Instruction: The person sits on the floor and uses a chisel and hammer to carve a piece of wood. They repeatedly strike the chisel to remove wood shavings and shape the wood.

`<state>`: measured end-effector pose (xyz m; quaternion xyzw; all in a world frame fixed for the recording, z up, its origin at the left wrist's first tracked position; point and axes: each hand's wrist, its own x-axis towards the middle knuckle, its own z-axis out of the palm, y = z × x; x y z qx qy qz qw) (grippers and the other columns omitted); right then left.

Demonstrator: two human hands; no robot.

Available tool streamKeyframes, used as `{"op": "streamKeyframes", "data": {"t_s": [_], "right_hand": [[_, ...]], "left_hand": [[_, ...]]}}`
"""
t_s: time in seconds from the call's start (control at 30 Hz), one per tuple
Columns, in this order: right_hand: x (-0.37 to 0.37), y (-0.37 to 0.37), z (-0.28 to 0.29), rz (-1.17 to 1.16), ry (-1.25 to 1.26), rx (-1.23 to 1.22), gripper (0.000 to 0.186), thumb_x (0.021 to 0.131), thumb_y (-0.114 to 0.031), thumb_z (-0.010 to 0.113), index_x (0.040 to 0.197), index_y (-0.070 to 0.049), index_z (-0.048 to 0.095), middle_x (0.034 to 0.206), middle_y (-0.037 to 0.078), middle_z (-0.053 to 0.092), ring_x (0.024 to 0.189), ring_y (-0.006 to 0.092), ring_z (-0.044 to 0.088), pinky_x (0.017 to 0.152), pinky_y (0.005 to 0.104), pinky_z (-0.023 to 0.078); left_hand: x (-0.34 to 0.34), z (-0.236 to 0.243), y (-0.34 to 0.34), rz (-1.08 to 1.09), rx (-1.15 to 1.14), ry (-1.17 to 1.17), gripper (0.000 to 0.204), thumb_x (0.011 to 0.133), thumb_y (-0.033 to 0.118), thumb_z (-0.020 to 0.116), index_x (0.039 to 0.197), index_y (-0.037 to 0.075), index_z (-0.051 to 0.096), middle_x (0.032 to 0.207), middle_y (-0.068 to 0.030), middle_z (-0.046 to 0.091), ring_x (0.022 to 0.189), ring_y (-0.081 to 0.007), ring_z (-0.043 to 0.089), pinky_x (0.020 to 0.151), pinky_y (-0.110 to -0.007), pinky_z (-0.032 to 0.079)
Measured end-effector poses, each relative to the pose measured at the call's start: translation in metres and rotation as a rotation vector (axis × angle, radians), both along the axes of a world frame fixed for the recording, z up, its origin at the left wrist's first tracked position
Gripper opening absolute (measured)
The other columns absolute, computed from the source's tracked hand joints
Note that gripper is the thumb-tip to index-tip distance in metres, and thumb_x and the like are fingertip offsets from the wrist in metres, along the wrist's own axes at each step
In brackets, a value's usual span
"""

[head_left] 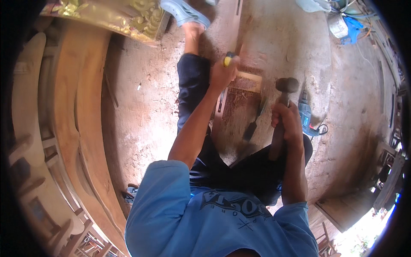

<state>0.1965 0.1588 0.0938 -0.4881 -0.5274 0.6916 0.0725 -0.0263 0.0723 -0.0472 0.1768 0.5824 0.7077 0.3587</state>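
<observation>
My left hand is closed around a yellow-and-black-handled chisel, whose blade I cannot see. It is over a long narrow wooden strip with slots cut in it, which runs along the floor away from me. Off to the right, my right hand grips a mallet by its thick handle, the dark round head raised above the fist. Beside the left hand lies a short pale wood block with wood dust about it. A dark-handled tool rests on the floor between my legs.
A blue power drill lies to the right of my right hand. Large carved planks stand along the left side. A gold ornamented panel is at the far left. A white bucket with a blue bag stands far right.
</observation>
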Motion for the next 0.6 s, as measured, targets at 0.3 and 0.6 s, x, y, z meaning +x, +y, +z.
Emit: {"op": "streamKeyframes", "data": {"t_s": [0.3,0.6], "right_hand": [[-0.005,0.011,-0.007,0.091,0.036,0.001,0.012,0.085,-0.011,0.064,0.080,-0.005,0.055,0.059,0.003,0.053,0.047,0.0139,0.052,0.047,0.0311,0.043],[-0.006,-0.001,-0.010,0.141,0.017,0.026,0.012,0.085,-0.011,0.067,0.083,-0.005,0.056,0.060,0.003,0.053,0.047,0.0137,0.052,0.045,0.0297,0.042]], "left_hand": [[0.009,-0.012,0.017,0.356,-0.517,0.615,0.049,0.091,0.045,0.073,0.095,-0.003,0.063,0.065,-0.0116,0.062,0.059,-0.0237,0.065,0.059,-0.038,0.052],[0.014,-0.013,0.014,0.346,-0.578,0.523,0.054,0.090,0.050,0.071,0.102,-0.003,0.069,0.084,-0.0208,0.070,0.081,-0.0342,0.070,0.072,-0.044,0.054]]}}
